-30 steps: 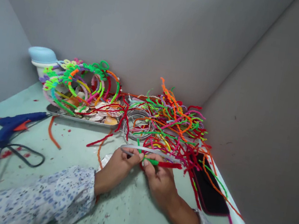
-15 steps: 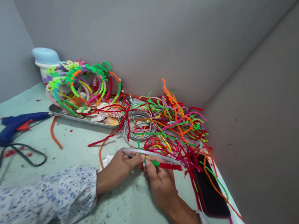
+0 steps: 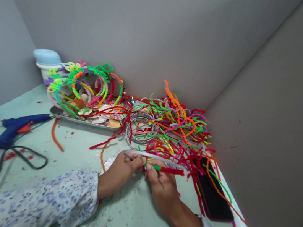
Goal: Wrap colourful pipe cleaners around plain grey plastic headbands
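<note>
A thin grey headband [image 3: 161, 158] is held low over the table between both my hands. Red pipe cleaner [image 3: 173, 171] covers one stretch of it at the right, with green pipe cleaner [image 3: 156, 167] wound beside that. My left hand [image 3: 118, 172] is closed, thumb and fingers pinching the headband at the left of the green part. Close by, my right hand [image 3: 164, 191] pinches the green pipe cleaner against the band, its thumb near my left thumb. A loose green end pokes up behind my left fingertips. The undersides of both grips are hidden.
Behind my hands lies a tangle of colourful pipe cleaners [image 3: 180, 114] with several bare wire rings [image 3: 141, 125]. A metal tray [image 3: 88, 122] holds shells; finished-looking wrapped headbands [image 3: 77, 78] rest above it. At left lies a blue glue gun [image 3: 16, 122] with its cord; at right, a phone [image 3: 214, 197].
Both hands keep nearly the same place. My right thumb and fingers have shifted very slightly along the green pipe cleaner; the headband has barely moved.
</note>
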Demonstrator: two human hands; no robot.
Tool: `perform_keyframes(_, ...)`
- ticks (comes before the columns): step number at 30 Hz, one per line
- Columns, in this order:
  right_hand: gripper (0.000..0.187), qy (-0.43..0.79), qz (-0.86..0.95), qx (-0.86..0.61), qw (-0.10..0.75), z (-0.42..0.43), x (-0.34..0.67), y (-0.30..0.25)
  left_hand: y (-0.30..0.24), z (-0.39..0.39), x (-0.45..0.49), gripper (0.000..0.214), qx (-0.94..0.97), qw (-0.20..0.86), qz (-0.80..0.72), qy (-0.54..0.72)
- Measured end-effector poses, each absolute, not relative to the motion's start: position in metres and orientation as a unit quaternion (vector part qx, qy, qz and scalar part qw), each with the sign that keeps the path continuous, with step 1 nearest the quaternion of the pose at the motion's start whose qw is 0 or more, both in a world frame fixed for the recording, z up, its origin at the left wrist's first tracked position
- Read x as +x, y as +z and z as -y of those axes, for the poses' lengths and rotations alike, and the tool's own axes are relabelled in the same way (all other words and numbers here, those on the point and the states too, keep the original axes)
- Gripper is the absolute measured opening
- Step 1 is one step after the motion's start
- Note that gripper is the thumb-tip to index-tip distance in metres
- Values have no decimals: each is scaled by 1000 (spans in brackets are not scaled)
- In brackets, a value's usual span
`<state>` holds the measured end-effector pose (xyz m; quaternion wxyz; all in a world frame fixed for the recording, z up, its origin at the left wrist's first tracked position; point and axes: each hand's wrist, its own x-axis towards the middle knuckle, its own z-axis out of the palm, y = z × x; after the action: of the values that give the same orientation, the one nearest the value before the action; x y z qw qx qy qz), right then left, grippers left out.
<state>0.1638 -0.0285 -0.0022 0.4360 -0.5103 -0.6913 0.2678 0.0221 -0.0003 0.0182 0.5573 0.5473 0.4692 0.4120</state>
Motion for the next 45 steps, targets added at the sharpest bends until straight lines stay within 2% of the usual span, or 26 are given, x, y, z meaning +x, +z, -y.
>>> perform_keyframes(11,26,242,699,-514,435,28,163,-2,20,1,22,22,552,559,-461,413)
perform_keyframes(19,28,277,674,-528,435,27,164,-7,15,2,22,19,556,562,-450,415)
perform_keyframes(24,27,315,645,-532,449,25,167,-16,19,2,20,26,580,560,-427,410)
perform_keyframes(34,31,289,658,-547,430,27,166,-15,15,-2,19,22,608,510,-465,392)
perform_keyframes(41,27,264,679,-539,423,28,165,-9,18,-1,18,24,635,473,-476,382)
perform_keyframes(45,20,316,646,-539,438,25,166,-10,15,-2,18,25,618,516,-450,386)
